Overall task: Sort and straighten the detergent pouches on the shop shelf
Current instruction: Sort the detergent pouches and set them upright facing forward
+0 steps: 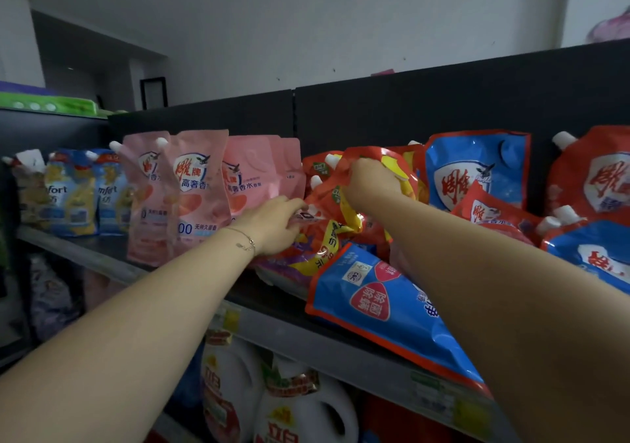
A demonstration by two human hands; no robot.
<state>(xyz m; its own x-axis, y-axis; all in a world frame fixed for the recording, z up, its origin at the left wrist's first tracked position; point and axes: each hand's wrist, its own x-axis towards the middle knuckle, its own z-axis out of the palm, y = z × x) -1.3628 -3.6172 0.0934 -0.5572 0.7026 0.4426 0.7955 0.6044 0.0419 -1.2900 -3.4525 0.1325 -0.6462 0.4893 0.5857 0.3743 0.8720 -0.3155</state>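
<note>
A heap of red-and-yellow detergent pouches (327,224) lies tumbled at the middle of the shelf (78,248). My left hand (272,223) grips the lower edge of one red pouch in the heap. My right hand (370,183) grips the top of another red-and-yellow pouch (385,159) near its spout. Three pink pouches (191,190) stand upright to the left. A blue pouch (381,303) lies flat and hangs over the shelf's front edge, partly under my right forearm. More blue pouches (477,166) and red pouches (600,177) stand at the right.
Blue-and-yellow softener pouches (71,194) stand at the shelf's far left. A dark back panel (409,112) closes the shelf behind. Below, white detergent jugs (300,408) fill the lower shelf. A green tray (51,105) sits on the neighbouring unit at upper left.
</note>
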